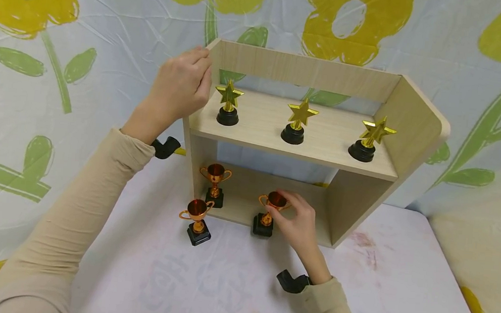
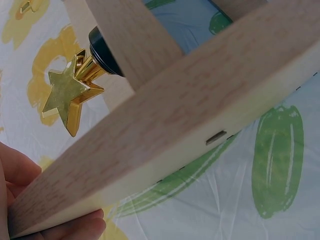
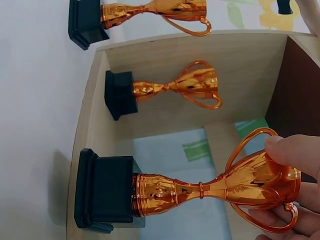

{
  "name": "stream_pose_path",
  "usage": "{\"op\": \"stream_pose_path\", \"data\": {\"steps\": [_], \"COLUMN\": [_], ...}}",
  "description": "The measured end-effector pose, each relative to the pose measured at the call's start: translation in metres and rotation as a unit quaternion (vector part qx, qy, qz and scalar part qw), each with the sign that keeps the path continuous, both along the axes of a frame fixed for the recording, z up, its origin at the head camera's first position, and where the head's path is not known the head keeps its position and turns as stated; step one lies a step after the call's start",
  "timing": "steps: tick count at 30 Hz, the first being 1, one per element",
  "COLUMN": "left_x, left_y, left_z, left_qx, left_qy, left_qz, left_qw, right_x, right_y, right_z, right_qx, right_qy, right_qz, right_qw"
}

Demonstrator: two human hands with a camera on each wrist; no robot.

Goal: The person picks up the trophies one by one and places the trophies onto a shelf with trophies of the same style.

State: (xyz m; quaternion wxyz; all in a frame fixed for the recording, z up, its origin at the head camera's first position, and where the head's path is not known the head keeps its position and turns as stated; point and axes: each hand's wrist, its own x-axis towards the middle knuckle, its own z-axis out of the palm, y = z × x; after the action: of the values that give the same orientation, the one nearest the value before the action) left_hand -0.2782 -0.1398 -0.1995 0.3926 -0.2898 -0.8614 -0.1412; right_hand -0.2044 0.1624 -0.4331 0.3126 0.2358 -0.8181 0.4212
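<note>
And here's the right hand point(image 1: 299, 223), thumb on one side and fingers on the other, pinching the cup of a bronze trophy point(image 3: 180, 191) up near its rim, the gap closed down to the width of that cup! The trophy stands upright, its black square base at the front edge of the lower shelf point(image 1: 306, 188), around the middle; whether base and wood touch, I can't tell. Over to the left hand point(image 1: 178, 83), high up, curled around the front edge of the wooden left side panel point(image 2: 150, 135), thumb and fingers on opposite faces! Below it, a second bronze trophy point(image 1: 214, 192) stands inside the lower shelf, close to the left wall, and a third bronze trophy point(image 1: 198, 226) is out on the white cloth point(image 1: 133, 265), just in front of the left corner. Up top, it's three gold stars on round black bases: left star point(image 1: 229, 95), middle star point(image 1: 301, 113), right star point(image 1: 375, 132), well apart along the upper shelf point(image 1: 258, 115), with a flowered backdrop point(image 1: 123, 26) behind it all
</note>
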Motion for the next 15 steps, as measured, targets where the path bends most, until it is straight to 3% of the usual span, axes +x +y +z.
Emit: {"op": "stream_pose_path", "data": {"steps": [15], "left_x": [0.0001], "left_y": [-0.0003], "left_z": [0.0005], "left_qx": [-0.003], "left_qy": [-0.004], "left_qz": [0.007], "left_qw": [1.0], "right_x": [-0.0091], "right_y": [-0.0027], "right_z": [-0.001], "right_qx": [-0.006], "right_qy": [-0.023], "right_qz": [-0.014], "right_qw": [1.0]}}
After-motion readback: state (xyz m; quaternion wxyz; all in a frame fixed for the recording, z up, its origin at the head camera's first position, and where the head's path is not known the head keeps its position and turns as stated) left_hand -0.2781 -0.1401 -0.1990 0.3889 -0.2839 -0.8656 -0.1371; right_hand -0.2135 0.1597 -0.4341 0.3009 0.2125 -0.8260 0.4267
